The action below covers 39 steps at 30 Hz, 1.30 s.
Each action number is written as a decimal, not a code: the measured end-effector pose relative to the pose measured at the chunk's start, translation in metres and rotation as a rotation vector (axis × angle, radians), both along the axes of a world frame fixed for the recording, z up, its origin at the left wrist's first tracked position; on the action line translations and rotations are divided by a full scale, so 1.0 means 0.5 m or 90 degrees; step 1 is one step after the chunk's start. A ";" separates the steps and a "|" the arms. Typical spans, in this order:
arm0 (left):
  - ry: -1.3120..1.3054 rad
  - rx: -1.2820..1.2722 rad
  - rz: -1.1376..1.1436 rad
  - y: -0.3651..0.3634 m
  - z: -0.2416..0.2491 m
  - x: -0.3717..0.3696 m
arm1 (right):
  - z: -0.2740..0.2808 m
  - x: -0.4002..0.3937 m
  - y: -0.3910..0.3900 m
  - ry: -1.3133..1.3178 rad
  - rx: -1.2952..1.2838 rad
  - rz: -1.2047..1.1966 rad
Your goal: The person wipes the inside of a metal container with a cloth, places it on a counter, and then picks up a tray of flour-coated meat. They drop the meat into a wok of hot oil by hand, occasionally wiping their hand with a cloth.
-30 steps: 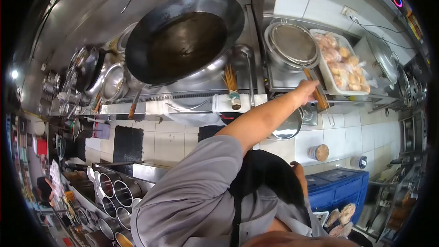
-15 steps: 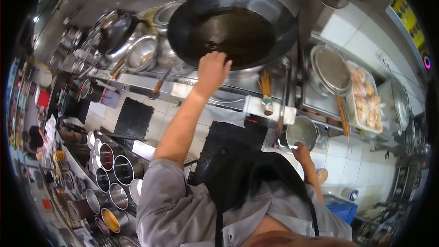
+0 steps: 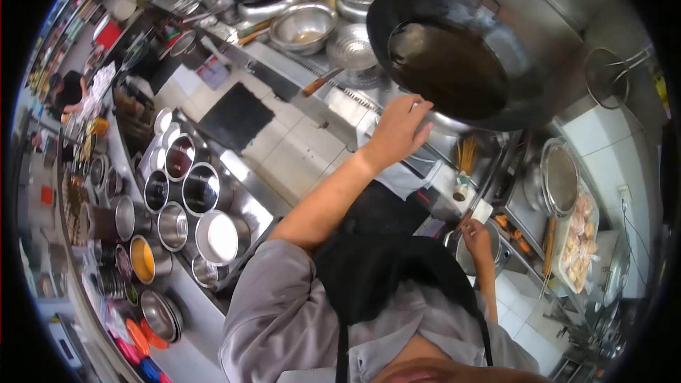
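A big black wok [image 3: 454, 64] with dark liquid in it sits on the stove, slightly tilted in view. My left hand [image 3: 397, 131] is at its near rim, fingers bent and thumb apart; no grip on the rim is visible. Lower right, my right hand [image 3: 478, 237] is closed around the wooden end of a long-handled cooking utensil [image 3: 471, 207], whose head I cannot make out. Below that hand is a metal pot [image 3: 494, 255], partly hidden by it. A bamboo brush [image 3: 464, 163] lies between my hands, on the stove's front edge.
Left of the wok are a perforated ladle [image 3: 352, 48] and a steel bowl [image 3: 303, 28]. A round strainer [image 3: 559, 177] and a tray of bagged food [image 3: 578, 241] stand at right. Several steel containers [image 3: 173, 227] fill the left counter. Another person [image 3: 69, 92] is at far left.
The view has turned, shifting the wok rightward. My left hand has drawn back slightly from over the wok's rim. My right hand has moved from the pot's edge to the wooden handle.
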<state>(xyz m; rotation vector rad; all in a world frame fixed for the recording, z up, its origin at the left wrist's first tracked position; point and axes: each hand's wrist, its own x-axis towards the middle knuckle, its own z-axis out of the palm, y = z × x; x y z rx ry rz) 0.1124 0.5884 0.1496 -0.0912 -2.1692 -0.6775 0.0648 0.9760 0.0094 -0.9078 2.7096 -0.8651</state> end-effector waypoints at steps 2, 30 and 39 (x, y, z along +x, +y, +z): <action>-0.068 0.087 -0.004 0.022 -0.045 0.075 | -0.048 -0.026 0.000 -0.022 -0.023 0.042; -0.215 0.675 0.572 0.345 -0.209 0.834 | -0.536 -0.115 -0.356 -0.781 -0.099 -0.241; -0.267 0.625 0.535 0.278 -0.235 0.904 | -0.518 -0.083 -0.263 -0.753 -0.008 -0.120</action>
